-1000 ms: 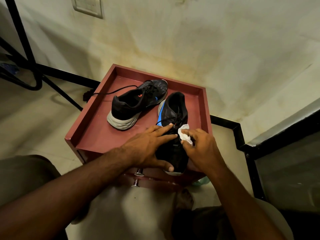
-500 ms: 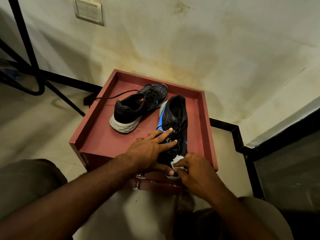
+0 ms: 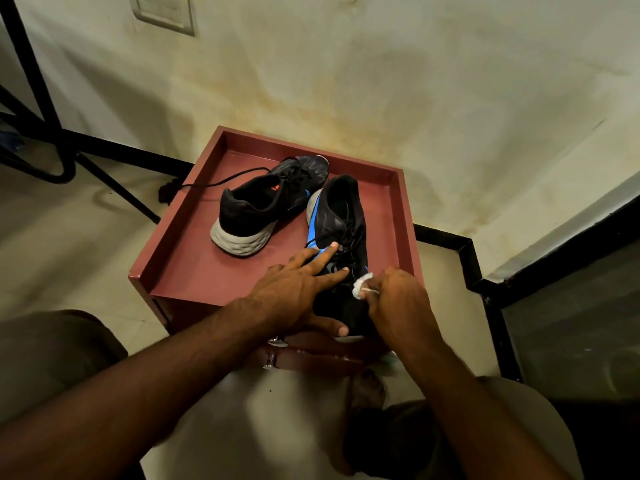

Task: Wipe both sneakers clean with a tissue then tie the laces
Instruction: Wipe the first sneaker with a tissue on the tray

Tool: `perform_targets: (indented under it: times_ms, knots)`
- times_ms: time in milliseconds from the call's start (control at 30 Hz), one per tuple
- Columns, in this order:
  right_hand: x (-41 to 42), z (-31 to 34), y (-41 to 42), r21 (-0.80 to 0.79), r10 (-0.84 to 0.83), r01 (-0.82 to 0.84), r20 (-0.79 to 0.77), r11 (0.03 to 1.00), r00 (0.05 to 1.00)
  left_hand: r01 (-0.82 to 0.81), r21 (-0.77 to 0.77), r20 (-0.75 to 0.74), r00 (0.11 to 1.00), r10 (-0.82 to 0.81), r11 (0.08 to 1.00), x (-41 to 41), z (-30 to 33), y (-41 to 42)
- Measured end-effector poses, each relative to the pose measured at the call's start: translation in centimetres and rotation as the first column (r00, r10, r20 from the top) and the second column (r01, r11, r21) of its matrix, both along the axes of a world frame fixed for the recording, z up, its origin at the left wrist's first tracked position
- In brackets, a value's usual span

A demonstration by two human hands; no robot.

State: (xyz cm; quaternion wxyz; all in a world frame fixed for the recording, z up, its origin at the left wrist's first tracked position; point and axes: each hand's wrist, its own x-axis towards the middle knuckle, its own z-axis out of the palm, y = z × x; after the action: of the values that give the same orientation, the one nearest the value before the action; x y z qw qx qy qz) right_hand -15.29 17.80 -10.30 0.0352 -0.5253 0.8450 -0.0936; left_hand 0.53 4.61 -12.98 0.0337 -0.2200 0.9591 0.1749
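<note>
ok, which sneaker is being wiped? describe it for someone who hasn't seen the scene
On the red tray-top stand against the wall sit two black sneakers. It is the nearer sneaker, on the right, blue stripe along its side, pinned under the left hand while the right hand pinches a white tissue against it.

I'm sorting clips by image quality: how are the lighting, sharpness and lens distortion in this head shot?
Head view: dim, warm light; the black sneaker under the left hand loses detail in shadow; the tissue in the right hand is brightest; wide-angle bending shows in the baseboard; forearms near the lens look soft.

Two sneakers (image 3: pixel 332 244) lie side by side on the cabinet (image 3: pixel 194 271).
</note>
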Motion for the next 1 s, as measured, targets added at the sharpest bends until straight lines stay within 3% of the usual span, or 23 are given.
perform_targets:
  times_ms: [33,67,167,200,233,333,400,500,567,700,800,867,1000]
  knots:
    - [-0.1,-0.1,-0.1,0.019,0.005,-0.004,-0.059,1.0,0.998,-0.006,-0.004,0.002,1.0,0.006,1.0,0.0,0.0,0.1]
    - [0.0,0.0,0.0,0.065,0.034,-0.034,-0.008,0.997,0.999,-0.006,-0.015,0.005,1.0,0.006,1.0,-0.1,0.0,0.1]
    - [0.8,0.8,1.0,0.201,0.082,-0.166,0.371,0.965,0.925,0.018,-0.065,0.01,1.0,-0.018,0.998,0.1,-0.1,0.3]
    - [0.9,0.9,1.2,0.204,0.071,-0.172,0.425,0.964,0.903,0.026,-0.072,0.012,1.0,-0.025,0.997,0.1,-0.1,0.4]
    - [0.7,0.7,1.1,0.196,0.045,-0.13,0.388,0.972,0.921,0.025,-0.071,0.007,1.0,-0.024,0.997,0.1,-0.2,0.3]
    - [0.0,0.6,-0.6,0.086,-0.021,0.021,-0.008,0.996,1.0,-0.009,-0.045,-0.011,1.0,0.008,0.999,-0.1,-0.2,0.3]
    - [0.5,0.7,-0.9,0.06,0.033,-0.029,-0.061,0.998,0.998,-0.017,-0.046,-0.003,1.0,0.017,0.999,-0.2,-0.2,0.3]
    - [1.1,0.3,0.2,0.165,0.159,-0.175,0.104,0.971,0.982,-0.003,-0.046,0.008,1.0,0.004,0.999,0.0,0.0,0.3]
    - [0.8,0.5,1.0,0.079,0.143,-0.177,0.322,0.981,0.936,0.004,-0.03,0.003,1.0,-0.004,1.0,0.1,0.2,0.3]
    - [-2.3,1.0,1.3,-0.281,-0.051,0.179,0.41,0.943,0.911,-0.003,-0.002,0.014,1.0,0.003,1.0,-0.2,0.6,0.3]
    - [-2.8,1.2,1.7,-0.242,-0.1,0.274,0.554,0.931,0.826,-0.004,0.001,0.013,1.0,0.004,1.0,-0.3,0.6,0.4]
    - [-2.5,0.8,1.4,-0.209,-0.09,0.238,0.542,0.949,0.835,-0.001,0.002,0.003,1.0,0.001,1.0,-0.4,0.4,0.3]
    - [-1.8,0.6,0.5,-0.309,-0.058,0.211,0.437,0.927,0.898,-0.001,-0.002,0.003,1.0,0.001,1.0,-0.3,0.1,0.2]
